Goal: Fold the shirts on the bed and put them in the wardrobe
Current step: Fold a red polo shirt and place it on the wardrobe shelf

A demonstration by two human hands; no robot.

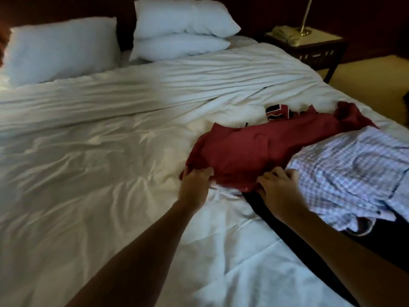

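Observation:
A dark red shirt (261, 149) lies crumpled across the right side of the white bed (99, 162). My left hand (195, 185) grips its near left hem, fingers curled into the cloth. My right hand (280, 189) holds the near hem further right, next to a checked lilac shirt (345, 173) that overlaps the red one. A black garment (287, 235) lies under the checked shirt and under my right forearm. A red, black and white striped piece (277, 113) shows behind the red shirt. No wardrobe is in view.
Three white pillows (62, 49) lean at the headboard. A dark bedside table (309, 52) with a telephone (285, 34) and a brass lamp stem stands at the far right, with carpet beyond the bed's right edge. Rumpled duvet covers the left half.

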